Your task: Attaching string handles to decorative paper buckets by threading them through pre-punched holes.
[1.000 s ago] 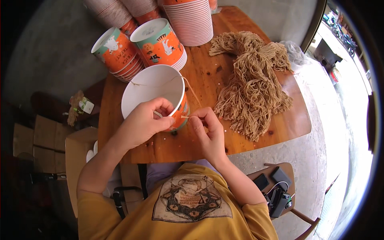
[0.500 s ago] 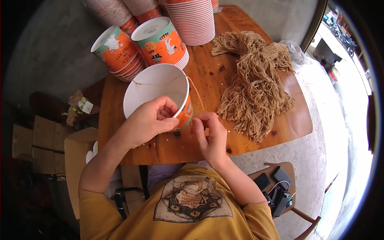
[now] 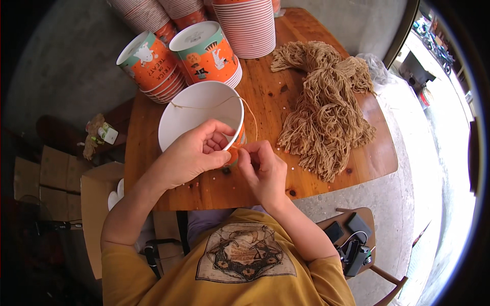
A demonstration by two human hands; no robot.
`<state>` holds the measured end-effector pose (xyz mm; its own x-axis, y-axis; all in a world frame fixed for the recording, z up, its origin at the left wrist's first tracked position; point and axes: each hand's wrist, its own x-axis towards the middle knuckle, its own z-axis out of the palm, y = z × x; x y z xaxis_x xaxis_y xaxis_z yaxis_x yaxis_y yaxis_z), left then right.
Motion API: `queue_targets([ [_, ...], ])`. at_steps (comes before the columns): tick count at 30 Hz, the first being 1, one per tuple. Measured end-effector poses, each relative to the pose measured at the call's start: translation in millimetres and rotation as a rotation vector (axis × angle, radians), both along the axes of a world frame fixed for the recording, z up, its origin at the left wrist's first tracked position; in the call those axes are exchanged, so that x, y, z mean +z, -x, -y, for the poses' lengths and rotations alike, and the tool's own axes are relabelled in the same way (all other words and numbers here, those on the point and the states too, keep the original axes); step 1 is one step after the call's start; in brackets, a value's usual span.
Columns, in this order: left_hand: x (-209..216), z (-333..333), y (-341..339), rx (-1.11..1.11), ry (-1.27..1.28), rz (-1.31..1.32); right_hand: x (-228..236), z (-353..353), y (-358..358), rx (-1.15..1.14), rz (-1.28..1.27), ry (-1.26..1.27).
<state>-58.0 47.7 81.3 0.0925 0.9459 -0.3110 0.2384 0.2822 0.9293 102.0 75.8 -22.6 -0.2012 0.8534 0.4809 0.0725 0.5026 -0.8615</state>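
A white-lined paper bucket (image 3: 178, 112) with an orange printed outside lies tilted on the table, its mouth toward me. My left hand (image 3: 201, 150) grips its near right rim, fingers inside and thumb outside. A thin tan cord (image 3: 253, 118) runs across the mouth from the far left wall, over the right rim, and loops down to my right hand. My right hand (image 3: 263, 166) pinches the cord's end between thumb and forefinger, close to the bucket's outer wall beside my left thumb. The exact spot where the cord meets the wall is hidden by my fingers.
On the wooden table (image 3: 265, 102), a big bundle of tan cords (image 3: 329, 112) lies to the right. Nested orange buckets (image 3: 206, 56) stand upside down behind, beside a tall stack (image 3: 247, 30). A chair (image 3: 365, 217) with black devices is at lower right; an open cardboard box (image 3: 99, 204) sits left.
My right hand has moved slightly up and left, nearer the bucket's wall. The cord, stretched straighter before, now bows out in a slack loop. My left hand keeps its hold.
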Motion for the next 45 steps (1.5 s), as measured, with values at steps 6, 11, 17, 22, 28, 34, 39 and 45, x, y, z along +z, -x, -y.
queue_targets([
  [6,-0.9,-1.8,3.9,-0.052,0.013,0.028,-1.6,-0.6,5.5,-0.008,-0.024,0.006],
  [11,6.9,-2.7,5.3,-0.023,0.058,0.034,4.3,-0.5,8.0,-0.030,-0.020,-0.007],
  [17,5.0,-5.8,9.0,-0.047,0.085,0.012,5.1,-0.8,9.0,-0.047,0.028,-0.039],
  [22,0.2,-11.9,12.0,-0.050,0.129,0.018,4.4,0.7,9.7,-0.070,0.054,-0.063],
  [28,-1.0,-14.7,13.9,-0.042,0.156,0.017,5.0,1.9,10.1,-0.089,0.136,-0.129],
  [34,-9.4,-25.5,19.3,-0.147,0.109,-0.039,8.1,0.3,6.1,-0.047,0.227,-0.098],
  [39,-11.6,-26.8,20.8,-0.214,-0.063,-0.257,23.8,-4.6,-5.2,0.216,0.085,0.219],
  [45,4.0,-25.0,31.6,-0.144,-0.383,-0.555,46.5,-25.6,-23.5,0.268,0.089,0.260],
])
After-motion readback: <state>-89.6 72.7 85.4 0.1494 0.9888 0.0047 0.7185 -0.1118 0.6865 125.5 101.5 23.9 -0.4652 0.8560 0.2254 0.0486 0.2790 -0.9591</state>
